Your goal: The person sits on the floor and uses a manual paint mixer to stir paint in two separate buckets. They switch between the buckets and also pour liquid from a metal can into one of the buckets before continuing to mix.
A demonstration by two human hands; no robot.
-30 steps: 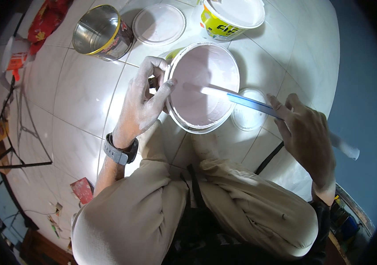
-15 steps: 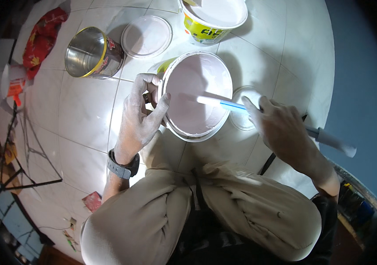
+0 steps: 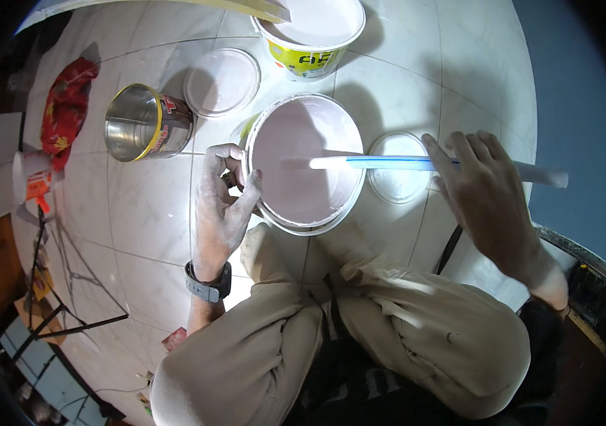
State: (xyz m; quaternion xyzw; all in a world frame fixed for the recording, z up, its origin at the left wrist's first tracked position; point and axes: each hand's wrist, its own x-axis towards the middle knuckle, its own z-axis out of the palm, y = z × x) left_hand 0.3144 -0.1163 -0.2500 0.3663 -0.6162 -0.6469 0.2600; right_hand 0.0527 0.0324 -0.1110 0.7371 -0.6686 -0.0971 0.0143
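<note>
A bucket of pale pinkish-white paint [image 3: 331,226] stands on the tiles in front of my legs, its mouth facing up. My left hand [image 3: 225,206], dusty white and with a ring and a grey watch, grips the left side of its rim, thumb at the lip and fingers outside. In my right hand [image 3: 484,192] is a long white stick with a blue stripe [image 3: 388,162]. Its white tip lies over the paint inside the bucket; how deep it dips cannot be told. The stick's other end sticks out past my wrist, and part of it is hidden under the hand.
A second green-labelled bucket [image 3: 303,60] stands beyond, with a yellowish board [image 3: 253,8] across its edge. Round lids lie at left [image 3: 222,82] and right [image 3: 396,188]. A metal tin [image 3: 164,128], red cloth [image 3: 68,106] and thin black frame [image 3: 97,323] are leftward.
The stick has swung from slanting to nearly level as my right hand moved outward and its fingers spread more. My left hand stays on the rim. The whole view has shifted slightly.
</note>
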